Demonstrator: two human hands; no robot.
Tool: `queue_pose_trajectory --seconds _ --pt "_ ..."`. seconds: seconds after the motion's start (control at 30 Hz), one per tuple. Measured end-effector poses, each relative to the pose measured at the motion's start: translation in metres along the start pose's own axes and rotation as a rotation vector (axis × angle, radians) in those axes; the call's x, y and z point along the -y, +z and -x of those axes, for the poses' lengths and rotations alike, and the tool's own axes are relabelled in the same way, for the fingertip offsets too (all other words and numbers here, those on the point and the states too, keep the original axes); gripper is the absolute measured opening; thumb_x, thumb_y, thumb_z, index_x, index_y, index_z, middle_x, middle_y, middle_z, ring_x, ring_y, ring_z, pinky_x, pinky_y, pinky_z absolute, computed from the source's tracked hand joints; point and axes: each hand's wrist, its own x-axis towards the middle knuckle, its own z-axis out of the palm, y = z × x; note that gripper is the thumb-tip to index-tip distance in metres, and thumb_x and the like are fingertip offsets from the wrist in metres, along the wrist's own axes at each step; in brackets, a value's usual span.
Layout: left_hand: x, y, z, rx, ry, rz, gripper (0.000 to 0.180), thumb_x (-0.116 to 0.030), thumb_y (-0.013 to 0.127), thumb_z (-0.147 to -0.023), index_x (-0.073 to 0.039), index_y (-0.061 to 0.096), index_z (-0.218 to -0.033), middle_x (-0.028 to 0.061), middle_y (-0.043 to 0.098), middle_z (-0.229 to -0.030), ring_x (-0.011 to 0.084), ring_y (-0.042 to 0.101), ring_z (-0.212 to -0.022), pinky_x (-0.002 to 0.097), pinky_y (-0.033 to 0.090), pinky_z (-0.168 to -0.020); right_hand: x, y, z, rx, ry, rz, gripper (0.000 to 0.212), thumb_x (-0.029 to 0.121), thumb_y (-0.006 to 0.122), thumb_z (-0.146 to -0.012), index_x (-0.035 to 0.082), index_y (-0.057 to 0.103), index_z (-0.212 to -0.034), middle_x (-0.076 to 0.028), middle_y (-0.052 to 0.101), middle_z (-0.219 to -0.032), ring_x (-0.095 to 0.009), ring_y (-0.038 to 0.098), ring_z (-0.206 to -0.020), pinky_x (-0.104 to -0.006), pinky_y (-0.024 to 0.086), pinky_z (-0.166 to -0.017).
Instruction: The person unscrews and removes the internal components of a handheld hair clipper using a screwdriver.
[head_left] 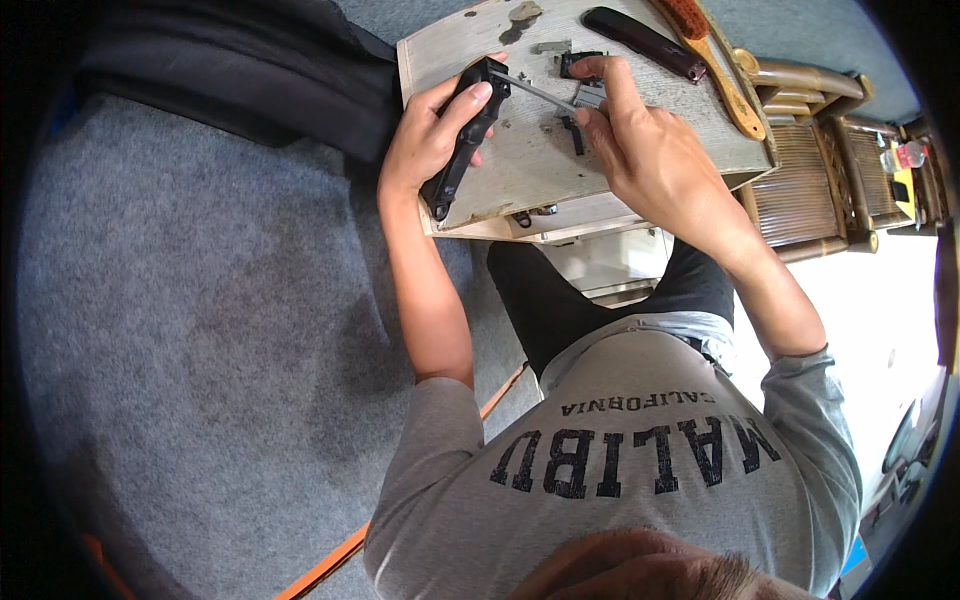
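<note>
My left hand (425, 140) is wrapped round a long black housing (466, 140), shaped like the body of a hair clipper, over the left side of the small table. My right hand (650, 150) is closed on a thin metal rod (540, 93), like a screwdriver shaft. Its far tip reaches the upper end of the housing, and its handle is hidden. Beside my right fingertips are a ridged metal piece (590, 96), like a clipper blade, and a small black part (572, 64). Below them lies a short black strip (576, 138).
A dark maroon casing (645, 42) and a wooden-handled brush (735, 90) lie on the far right of the pale wooden table (520, 200). An open drawer (590, 215) sits under the near edge. Bamboo furniture (800, 185) stands right; black cloth (250, 70) hangs left.
</note>
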Motion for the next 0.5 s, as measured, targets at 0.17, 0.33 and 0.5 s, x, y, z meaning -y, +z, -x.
queue_pose_trajectory --seconds 0.17,0.33,0.5 --pt "0.003 0.002 -0.001 -0.022 0.019 0.004 0.047 -0.034 0.060 -0.112 -0.006 0.067 -0.148 0.0028 0.070 -0.094 0.0078 0.065 -0.076 0.0244 0.056 -0.053 -0.005 0.014 0.004 -0.220 -0.246 0.292 0.041 0.018 0.065 -0.103 0.015 0.048 -0.141 -0.016 0.076 -0.091 -0.042 0.075 -0.079 -0.0511 0.060 -0.066" --pt "0.006 0.000 -0.001 -0.001 0.013 0.030 0.046 -0.033 0.060 -0.112 -0.006 0.068 -0.148 0.0025 0.070 -0.094 0.0079 0.065 -0.076 0.0240 0.055 -0.053 -0.001 0.008 0.006 -0.142 -0.168 0.252 0.040 0.015 0.065 -0.103 0.015 0.048 -0.139 -0.017 0.075 -0.092 -0.042 0.075 -0.079 -0.0506 0.060 -0.066" --pt "0.003 0.001 0.000 -0.023 0.011 0.021 0.045 -0.032 0.060 -0.112 -0.007 0.068 -0.148 0.0018 0.070 -0.092 0.0078 0.065 -0.076 0.0235 0.055 -0.054 -0.006 0.003 0.005 -0.015 -0.087 -0.204 0.037 0.013 0.059 -0.106 0.009 0.045 -0.140 -0.016 0.068 -0.091 -0.038 0.073 -0.067 -0.0448 0.058 -0.059"
